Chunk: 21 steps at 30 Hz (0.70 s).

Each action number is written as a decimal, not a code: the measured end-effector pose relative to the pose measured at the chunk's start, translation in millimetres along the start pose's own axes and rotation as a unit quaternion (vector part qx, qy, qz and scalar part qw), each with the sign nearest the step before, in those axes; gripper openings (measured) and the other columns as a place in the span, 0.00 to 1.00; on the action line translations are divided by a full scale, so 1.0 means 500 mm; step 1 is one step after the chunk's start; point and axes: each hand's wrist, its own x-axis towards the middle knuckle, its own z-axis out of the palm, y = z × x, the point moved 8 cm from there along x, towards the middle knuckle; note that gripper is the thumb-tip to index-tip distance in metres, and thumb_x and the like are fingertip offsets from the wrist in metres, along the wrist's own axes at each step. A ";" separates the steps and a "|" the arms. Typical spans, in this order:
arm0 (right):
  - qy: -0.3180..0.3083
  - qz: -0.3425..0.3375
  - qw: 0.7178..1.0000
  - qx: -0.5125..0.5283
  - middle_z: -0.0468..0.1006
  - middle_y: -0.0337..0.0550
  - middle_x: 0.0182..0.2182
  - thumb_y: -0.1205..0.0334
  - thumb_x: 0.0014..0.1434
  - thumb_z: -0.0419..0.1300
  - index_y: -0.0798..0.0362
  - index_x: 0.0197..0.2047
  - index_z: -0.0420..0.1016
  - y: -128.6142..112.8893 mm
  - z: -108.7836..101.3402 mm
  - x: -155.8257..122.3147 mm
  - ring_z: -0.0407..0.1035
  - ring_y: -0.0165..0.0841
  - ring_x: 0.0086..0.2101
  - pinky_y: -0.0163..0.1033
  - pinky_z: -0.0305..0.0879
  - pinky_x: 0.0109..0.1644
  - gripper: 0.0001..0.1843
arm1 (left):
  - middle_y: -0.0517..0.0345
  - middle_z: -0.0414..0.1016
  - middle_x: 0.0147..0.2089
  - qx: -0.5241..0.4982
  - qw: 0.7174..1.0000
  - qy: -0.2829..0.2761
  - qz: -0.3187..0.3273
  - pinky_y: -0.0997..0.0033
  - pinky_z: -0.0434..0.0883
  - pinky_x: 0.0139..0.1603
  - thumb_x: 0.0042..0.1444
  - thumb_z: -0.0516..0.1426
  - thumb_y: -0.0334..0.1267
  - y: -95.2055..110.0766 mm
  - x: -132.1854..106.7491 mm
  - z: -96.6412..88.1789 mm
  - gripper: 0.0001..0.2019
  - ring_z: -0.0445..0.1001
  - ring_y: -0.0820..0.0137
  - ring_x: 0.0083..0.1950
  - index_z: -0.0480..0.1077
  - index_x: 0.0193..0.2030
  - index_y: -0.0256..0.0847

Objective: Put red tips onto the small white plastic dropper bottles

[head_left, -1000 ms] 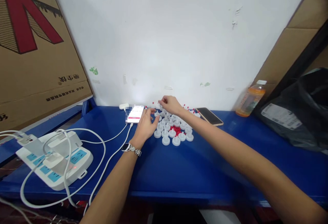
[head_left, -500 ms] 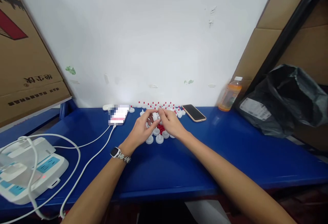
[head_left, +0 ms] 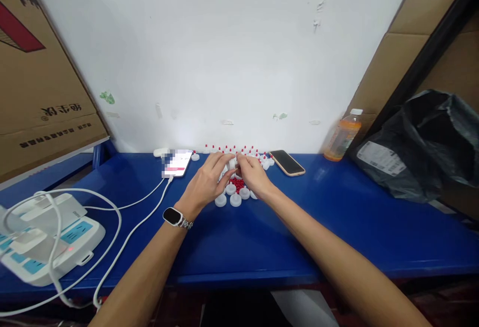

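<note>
My left hand (head_left: pixel 206 183) and my right hand (head_left: pixel 253 176) meet over a cluster of several small white caps (head_left: pixel 235 199) on the blue table (head_left: pixel 262 237). Their fingertips pinch together on a small white cap (head_left: pixel 232 164) held between them. A little heap of tiny red pieces (head_left: pixel 236 183) lies among the caps under my hands. Behind, a row of white caps with red tips (head_left: pixel 228 149) stands along the wall. My left wrist wears a watch (head_left: pixel 172 216).
A lit phone (head_left: pixel 176 162) on a white cable lies left of the caps; a dark phone (head_left: pixel 286 162) lies right. An orange drink bottle (head_left: pixel 341 136), cardboard and a black bag (head_left: pixel 422 142) stand at right. A power strip (head_left: pixel 45 237) with plugs sits at left.
My right hand drew back from the far row and joined my left hand over the caps; both now pinch one cap. The view has swung slightly right.
</note>
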 end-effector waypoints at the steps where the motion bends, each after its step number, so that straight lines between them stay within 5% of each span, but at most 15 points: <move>1: 0.006 0.014 1.000 0.015 0.55 0.34 0.17 0.45 0.65 0.44 0.48 0.22 0.53 0.005 -0.009 0.003 0.52 0.29 0.21 0.37 0.51 0.25 0.24 | 0.48 0.70 0.54 0.008 1.000 0.014 -0.005 0.56 0.69 0.60 0.68 0.50 0.39 -0.004 -0.001 -0.011 0.15 0.69 0.61 0.56 0.63 0.59 0.43; 5: 0.079 0.011 0.996 -0.032 0.56 0.35 0.16 0.48 0.67 0.43 0.48 0.21 0.52 0.009 -0.074 0.009 0.52 0.30 0.20 0.37 0.51 0.26 0.24 | 0.51 0.71 0.49 0.003 0.989 0.103 -0.107 0.61 0.72 0.52 0.67 0.52 0.42 -0.065 -0.018 -0.056 0.16 0.71 0.67 0.44 0.63 0.60 0.43; 8: 0.022 -0.041 0.979 -0.198 0.62 0.37 0.17 0.53 0.66 0.48 0.50 0.20 0.56 0.000 -0.066 0.003 0.57 0.31 0.22 0.37 0.51 0.29 0.22 | 0.54 0.73 0.45 -0.063 0.984 0.033 -0.166 0.67 0.73 0.44 0.66 0.53 0.43 -0.112 -0.025 -0.021 0.16 0.72 0.69 0.40 0.66 0.58 0.42; 12: -0.070 -0.070 0.937 -0.336 0.73 0.37 0.22 0.62 0.59 0.56 0.52 0.26 0.71 0.007 -0.022 -0.016 0.65 0.31 0.26 0.37 0.55 0.37 0.11 | 0.50 0.71 0.52 -0.120 0.971 -0.013 -0.204 0.66 0.75 0.44 0.62 0.56 0.43 -0.152 -0.039 0.016 0.15 0.74 0.69 0.44 0.69 0.53 0.40; 16: -0.048 -0.056 0.948 -0.310 0.74 0.36 0.21 0.62 0.58 0.57 0.52 0.34 0.76 0.009 -0.024 -0.020 0.68 0.31 0.26 0.36 0.57 0.37 0.07 | 0.48 0.73 0.53 -0.149 0.954 -0.005 -0.259 0.62 0.76 0.49 0.59 0.57 0.41 -0.194 -0.060 0.013 0.16 0.76 0.67 0.46 0.69 0.52 0.39; 21: -0.058 -0.062 0.959 -0.271 0.74 0.36 0.21 0.61 0.58 0.56 0.53 0.30 0.74 0.019 -0.010 -0.020 0.66 0.30 0.25 0.35 0.58 0.34 0.08 | 0.49 0.77 0.48 -0.140 0.944 -0.002 -0.300 0.61 0.76 0.50 0.59 0.57 0.41 -0.236 -0.075 0.007 0.14 0.78 0.65 0.45 0.69 0.50 0.39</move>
